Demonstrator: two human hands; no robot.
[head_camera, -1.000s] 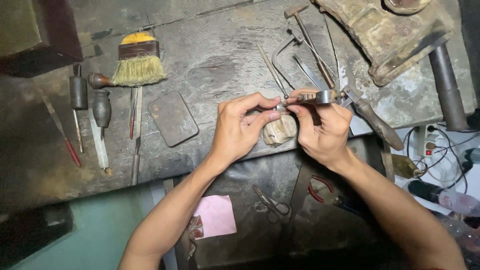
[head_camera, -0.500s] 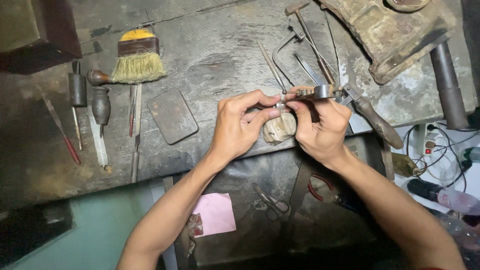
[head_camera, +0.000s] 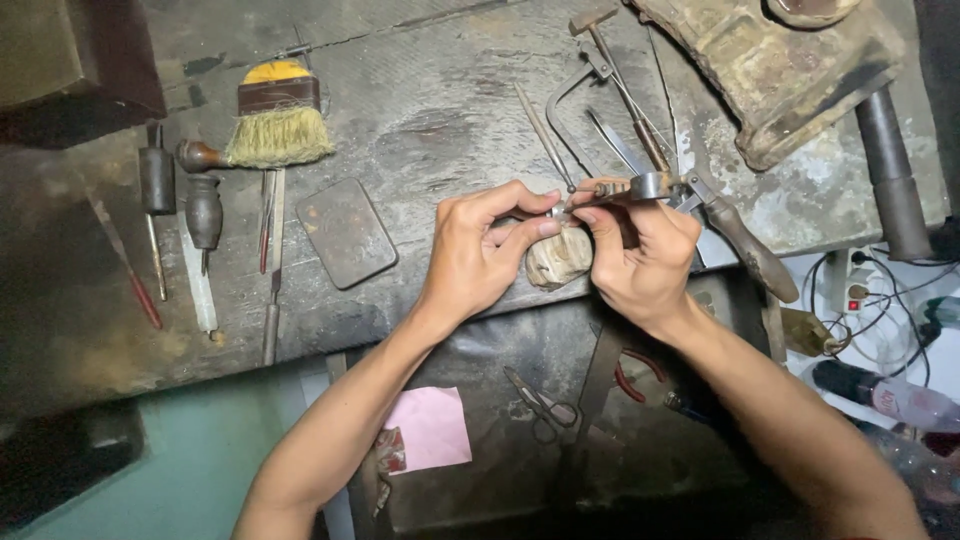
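A small silvery metal piece (head_camera: 560, 209) is pinched by the left hand (head_camera: 480, 255) and right hand (head_camera: 640, 262), fingers clamped together, above a worn wooden peg (head_camera: 556, 258) at the scarred grey counter (head_camera: 440, 120) edge, a straw-bristled brush (head_camera: 278, 125) at ten o'clock.

Brush (head_camera: 278, 120) is showing straw-coloured bristles under a brown band and yellow top. Bench (head_camera: 430, 110) is looking grey and worn; paper (head_camera: 432, 428) below is showing pink, pliers (head_camera: 632, 375) sporting red handles.

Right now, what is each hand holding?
Left hand: pinched shut on a small metal piece.
Right hand: closed on a small tool, exact kind unclear.
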